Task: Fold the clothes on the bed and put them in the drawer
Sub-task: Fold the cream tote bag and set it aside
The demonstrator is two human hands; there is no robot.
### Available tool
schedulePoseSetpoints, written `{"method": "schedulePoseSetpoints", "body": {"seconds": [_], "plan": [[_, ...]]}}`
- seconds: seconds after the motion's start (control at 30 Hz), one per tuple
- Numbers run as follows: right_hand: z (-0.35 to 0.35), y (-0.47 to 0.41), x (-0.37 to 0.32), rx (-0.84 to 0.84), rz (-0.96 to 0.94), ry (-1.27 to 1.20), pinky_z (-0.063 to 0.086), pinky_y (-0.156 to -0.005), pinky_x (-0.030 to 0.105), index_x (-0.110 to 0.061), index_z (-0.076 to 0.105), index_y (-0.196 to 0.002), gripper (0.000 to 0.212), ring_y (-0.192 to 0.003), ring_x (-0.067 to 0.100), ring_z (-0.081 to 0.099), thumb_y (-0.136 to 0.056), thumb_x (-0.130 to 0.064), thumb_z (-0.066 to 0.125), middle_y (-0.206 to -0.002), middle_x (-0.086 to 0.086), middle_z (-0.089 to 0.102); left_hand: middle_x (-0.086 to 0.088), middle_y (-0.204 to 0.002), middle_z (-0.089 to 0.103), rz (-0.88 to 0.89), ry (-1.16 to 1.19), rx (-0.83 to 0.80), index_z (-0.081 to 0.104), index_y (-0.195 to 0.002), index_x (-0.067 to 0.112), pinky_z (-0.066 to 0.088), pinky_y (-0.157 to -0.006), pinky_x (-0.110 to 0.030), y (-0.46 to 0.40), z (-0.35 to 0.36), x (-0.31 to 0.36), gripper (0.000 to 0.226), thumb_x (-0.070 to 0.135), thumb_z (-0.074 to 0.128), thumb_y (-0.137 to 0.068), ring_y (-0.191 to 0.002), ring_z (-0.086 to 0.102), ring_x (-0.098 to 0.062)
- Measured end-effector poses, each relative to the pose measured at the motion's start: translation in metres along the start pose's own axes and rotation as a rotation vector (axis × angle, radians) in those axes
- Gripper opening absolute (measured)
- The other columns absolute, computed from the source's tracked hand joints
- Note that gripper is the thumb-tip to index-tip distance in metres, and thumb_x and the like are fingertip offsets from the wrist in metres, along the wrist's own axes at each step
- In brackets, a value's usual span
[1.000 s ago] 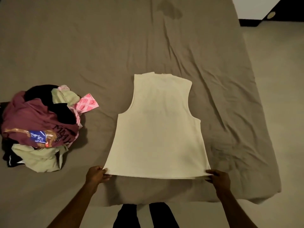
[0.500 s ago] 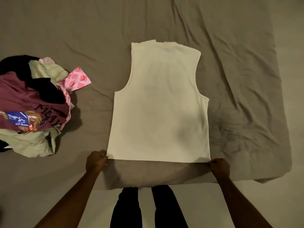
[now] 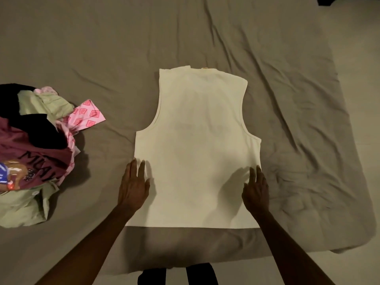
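Observation:
A cream sleeveless top (image 3: 197, 145) lies spread flat on the brown bed sheet (image 3: 102, 48), neck end away from me, hem near the bed's front edge. My left hand (image 3: 133, 186) lies flat with straight fingers on the top's left side edge. My right hand (image 3: 256, 190) lies flat the same way on its right side edge. Neither hand holds the cloth. No drawer is in view.
A heap of unfolded clothes (image 3: 35, 153) sits on the bed at the left: maroon, black, pale green and a pink patterned piece (image 3: 86, 116). The sheet's right edge and corner (image 3: 353, 227) drop to a pale floor (image 3: 362, 79). My legs show below the bed's front edge.
Both hands let go of the top's hem corners and moved up along its sides, fingers now flat on the cloth. The top lies settled on the sheet.

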State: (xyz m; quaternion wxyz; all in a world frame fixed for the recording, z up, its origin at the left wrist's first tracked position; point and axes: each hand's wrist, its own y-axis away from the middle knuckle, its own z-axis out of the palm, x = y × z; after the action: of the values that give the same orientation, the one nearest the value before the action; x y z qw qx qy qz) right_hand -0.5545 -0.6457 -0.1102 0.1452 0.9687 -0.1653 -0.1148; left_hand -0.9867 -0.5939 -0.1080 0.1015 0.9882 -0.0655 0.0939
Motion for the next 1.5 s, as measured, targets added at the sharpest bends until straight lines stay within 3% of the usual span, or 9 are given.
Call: {"method": "schedulePoseSetpoints", "body": {"seconds": [0.1,0.33,0.53,0.6,0.7,0.87,1.03,1.23,1.5], "plan": [[0.000,-0.039,-0.009,0.087,-0.060,-0.045,0.037,-0.112,0.051,-0.006,0.023,-0.162,0.073,-0.151,0.038,0.029,-0.100,-0.028,0.054,-0.168,0.018,0.024,-0.023,-0.165,0.021,0.070,0.022,0.050,0.023,-0.160,0.006,0.029,-0.120,-0.048,-0.043,0.013,-0.006,0.069,0.044,0.037,-0.104,-0.153,0.021,-0.038],[0.024,-0.106,0.025,0.156,-0.123,-0.090,0.026,-0.123,0.051,-0.004,0.015,-0.163,0.077,-0.158,0.030,0.013,-0.104,-0.049,0.034,-0.172,0.014,0.010,-0.017,-0.169,0.013,0.026,-0.036,0.027,0.016,-0.162,0.010,0.026,-0.118,-0.053,-0.087,0.042,-0.045,0.078,0.060,0.023,-0.102,-0.155,0.019,-0.035],[0.029,-0.078,0.003,0.199,0.000,-0.048,0.032,-0.117,0.060,0.006,0.023,-0.159,0.074,-0.153,0.043,0.024,-0.104,-0.043,0.033,-0.167,0.027,0.018,-0.025,-0.162,0.029,-0.125,0.203,0.081,0.028,-0.156,-0.005,0.024,-0.122,-0.044,-0.050,0.038,-0.033,0.080,0.052,0.041,-0.101,-0.148,0.031,-0.039],[0.033,-0.056,-0.029,0.231,-0.065,-0.041,0.033,-0.118,0.061,0.008,0.026,-0.157,0.068,-0.153,0.043,0.023,-0.103,-0.028,0.049,-0.166,0.028,0.019,-0.024,-0.154,0.043,-0.222,0.246,0.114,0.038,-0.151,-0.005,0.034,-0.117,-0.047,-0.025,0.037,-0.026,0.073,0.048,0.043,-0.101,-0.138,0.044,-0.040],[0.049,-0.028,-0.093,0.236,-0.346,-0.071,0.035,-0.118,0.053,0.010,0.038,-0.151,0.066,-0.151,0.041,0.028,-0.093,-0.007,0.065,-0.163,0.028,0.029,-0.014,-0.133,0.060,-0.344,0.270,0.142,0.053,-0.139,0.004,0.047,-0.099,-0.045,0.011,0.038,-0.021,0.059,0.049,0.048,-0.101,-0.115,0.056,-0.034],[0.069,-0.031,-0.220,0.172,-0.532,-0.285,0.044,-0.108,0.048,0.002,0.054,-0.139,0.046,-0.128,0.036,0.051,-0.096,-0.015,0.060,-0.138,0.020,0.056,0.004,-0.095,0.062,-0.639,0.471,0.187,0.063,-0.106,0.021,0.051,-0.071,-0.036,0.063,0.039,-0.019,0.033,0.051,0.067,-0.092,-0.085,0.060,-0.019],[0.068,-0.055,-0.338,0.082,-0.424,-0.502,0.055,-0.081,0.043,-0.009,0.062,-0.122,0.038,-0.096,0.023,0.063,-0.093,-0.031,0.072,-0.106,0.005,0.063,0.012,-0.074,0.062,-0.762,0.682,0.175,0.063,-0.090,0.027,0.046,-0.062,-0.029,0.085,0.043,-0.030,0.024,0.041,0.081,-0.084,-0.065,0.058,-0.011],[0.060,-0.090,-0.410,-0.035,-0.176,-0.339,0.048,-0.086,0.038,-0.007,0.061,-0.113,0.059,-0.108,0.034,0.065,-0.085,-0.057,0.075,-0.115,0.011,0.067,0.008,-0.068,0.067,-0.859,1.013,0.145,0.072,-0.079,0.026,0.051,-0.064,-0.025,0.085,0.046,-0.043,0.022,0.031,0.092,-0.073,-0.061,0.057,-0.005],[0.045,-0.100,-0.431,-0.056,-0.085,-0.339,0.055,-0.084,0.040,-0.001,0.064,-0.103,0.034,-0.104,0.038,0.066,-0.080,-0.026,0.065,-0.112,0.017,0.069,0.000,-0.068,0.066,-0.765,1.087,0.140,0.068,-0.081,0.024,0.043,-0.058,-0.019,0.093,0.040,-0.045,0.018,0.030,0.085,-0.081,-0.057,0.054,-0.004]]}}
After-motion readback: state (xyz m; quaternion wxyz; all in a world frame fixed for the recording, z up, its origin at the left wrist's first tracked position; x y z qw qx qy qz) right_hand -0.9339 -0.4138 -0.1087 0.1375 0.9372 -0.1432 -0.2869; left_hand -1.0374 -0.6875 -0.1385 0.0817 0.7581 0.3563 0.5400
